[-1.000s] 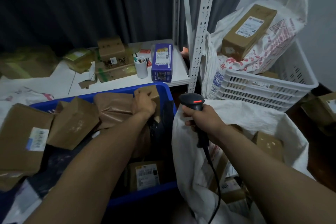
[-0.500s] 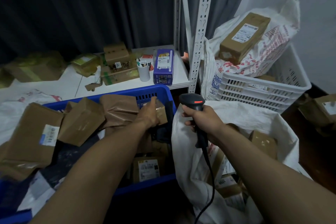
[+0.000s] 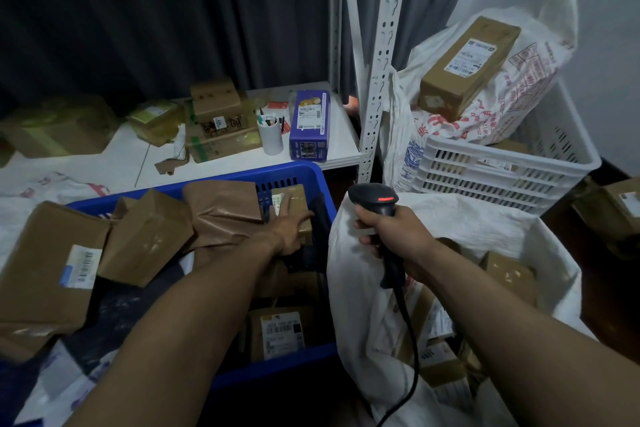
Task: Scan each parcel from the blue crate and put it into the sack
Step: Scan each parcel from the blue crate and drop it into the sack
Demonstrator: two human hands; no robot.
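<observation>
I am watching the left hand [image 3: 289, 230] working in the middle of the frame. A second ago it was clamped over the top of the small parcel [image 3: 292, 199] in the far right corner of the blue crate [image 3: 242, 173]. Now it is sitting lower, with its fingers wrapping across the parcel's front, so a strip of white label is showing above them. I am judging that the parcel is being turned label-out for scanning and is not yet lifted clear of the crate.

The right hand [image 3: 391, 232] is keeping its closed grip on the scanner [image 3: 375, 198], just right of the crate and over the near rim of the sack [image 3: 485, 218]. The scanner's red light is glowing.

Barcode labels are showing on the labelled parcel [image 3: 282, 331] low in the crate and on the long box [image 3: 467, 62] at upper right. The purple box [image 3: 310, 125] on the bench [image 3: 343, 146] is also carrying print. All of it is too blurred for me to read.
</observation>
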